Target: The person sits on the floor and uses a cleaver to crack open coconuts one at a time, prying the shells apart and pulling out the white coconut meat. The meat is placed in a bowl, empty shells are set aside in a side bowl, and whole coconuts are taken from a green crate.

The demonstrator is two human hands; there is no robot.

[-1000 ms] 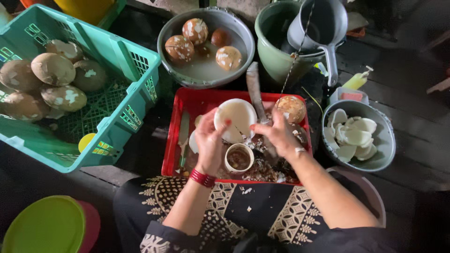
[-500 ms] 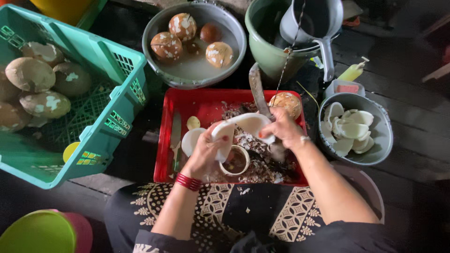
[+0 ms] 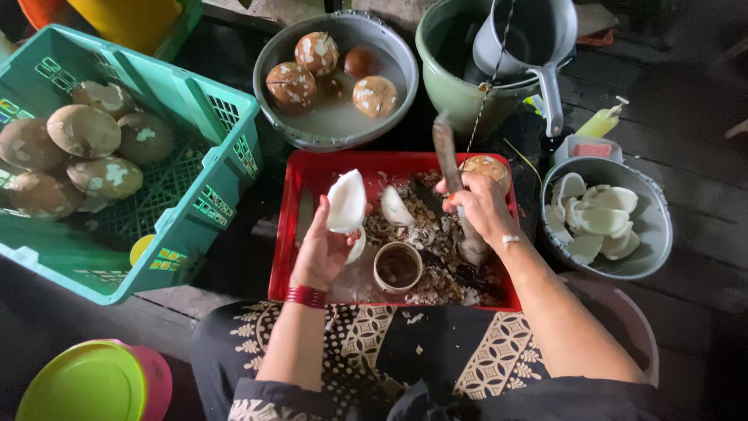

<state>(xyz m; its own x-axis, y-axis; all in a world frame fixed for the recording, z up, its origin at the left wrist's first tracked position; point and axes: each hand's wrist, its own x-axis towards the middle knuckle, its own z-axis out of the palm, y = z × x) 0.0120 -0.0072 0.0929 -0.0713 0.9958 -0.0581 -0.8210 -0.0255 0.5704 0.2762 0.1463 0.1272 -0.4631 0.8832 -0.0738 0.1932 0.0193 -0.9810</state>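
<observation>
Inside the crowded red tray (image 3: 288,234), the left hand (image 3: 323,253) clasps a white coconut piece (image 3: 346,201); the right hand (image 3: 483,209) grips a knife (image 3: 446,156).

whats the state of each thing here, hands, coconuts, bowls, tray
left hand: raised, gripping a white coconut piece
right hand: closed on a knife, blade up
red tray: littered with shell scraps
small cup: upright in the tray
grey basin: holds water and four peeled coconuts
metal bowl: part full of white pieces
green crate: loaded with brown coconuts
</observation>
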